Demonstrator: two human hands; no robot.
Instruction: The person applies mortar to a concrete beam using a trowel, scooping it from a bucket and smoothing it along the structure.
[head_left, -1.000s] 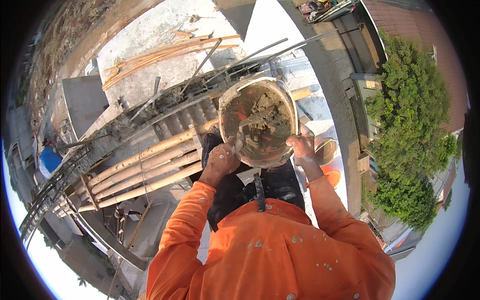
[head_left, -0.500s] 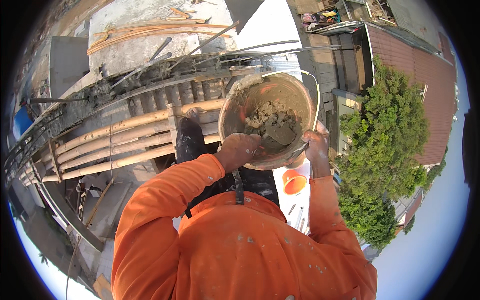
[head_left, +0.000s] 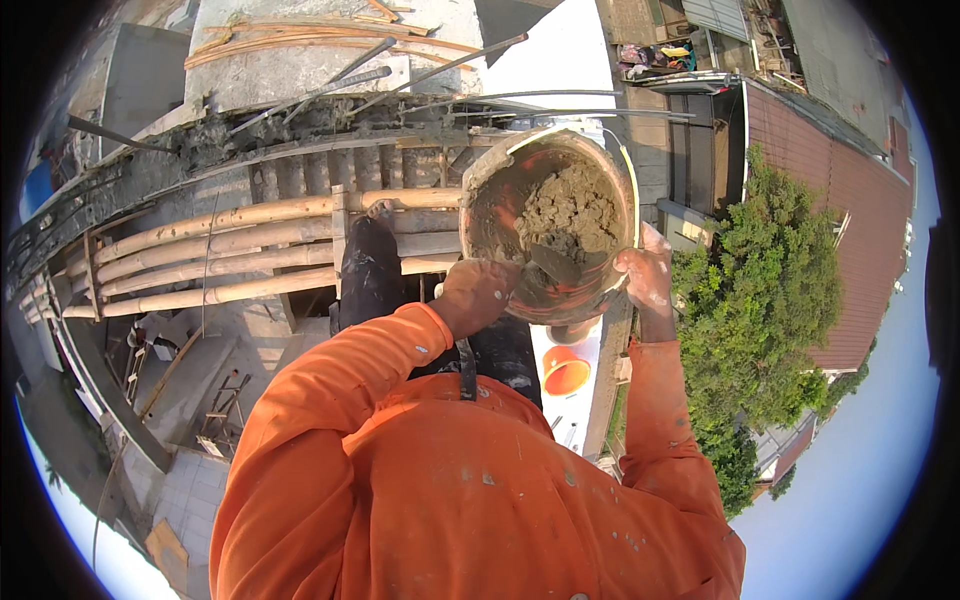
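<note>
A mortar-smeared bucket [head_left: 487, 205] is held up in front of me, tilted so its inside shows. Wet grey mortar [head_left: 572, 205] lies heaped within. My left hand [head_left: 478, 293] is closed at the near left of the rim around a trowel [head_left: 556, 264]; the blade reaches into the mortar, while the handle is hidden by my fingers. At the right side of the rim, my right hand [head_left: 648, 270] is closed on the bucket's edge, beside the pale wire handle [head_left: 632, 180]. Both hands are spotted with dried mortar.
Bamboo poles [head_left: 225, 217] run to the left, with my foot [head_left: 381, 212] on them. Beyond is a rough concrete beam [head_left: 225, 165] with protruding steel bars [head_left: 440, 73]. An orange bucket [head_left: 566, 373] sits below; a tree [head_left: 760, 330] and red roof [head_left: 825, 220] are at right.
The bucket has shifted slightly right and tips more toward me, showing more mortar. The trowel blade has moved left and turned. My right hand has moved a little right and up with the rim.
</note>
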